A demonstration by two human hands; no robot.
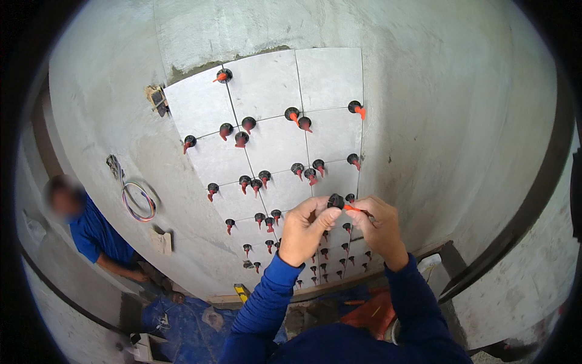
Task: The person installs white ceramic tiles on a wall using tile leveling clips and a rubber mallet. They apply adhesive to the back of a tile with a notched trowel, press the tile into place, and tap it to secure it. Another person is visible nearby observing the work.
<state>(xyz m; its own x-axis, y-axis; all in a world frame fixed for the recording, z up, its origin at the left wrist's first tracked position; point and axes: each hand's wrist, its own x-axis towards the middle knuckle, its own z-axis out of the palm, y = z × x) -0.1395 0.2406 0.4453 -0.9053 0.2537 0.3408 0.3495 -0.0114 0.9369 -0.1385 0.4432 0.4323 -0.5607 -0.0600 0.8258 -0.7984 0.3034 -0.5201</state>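
Observation:
In front of the tiled wall (pixel 273 85), my left hand (pixel 303 233) pinches the round black cap (pixel 336 202) of a tile levelling spacer between thumb and fingers. My right hand (pixel 381 229) grips the orange handle (pixel 353 208) at the cap's right side. Whether the handle and cap are joined is hard to make out. Behind my hands, several more black levelling spacers with red or orange handles, such as one levelling spacer (pixel 292 115), sit along the joints of the light grey tiles. My hands hide part of the lower rows.
Bare grey plaster surrounds the tiles. Coiled wires (pixel 138 203) hang from the wall at left, below an electrical box opening (pixel 159 100). A co-worker in blue (pixel 100 230) is at far left. A blue tarp (pixel 194 327), a yellow level (pixel 242 292) and a red sheet (pixel 370 315) lie low down.

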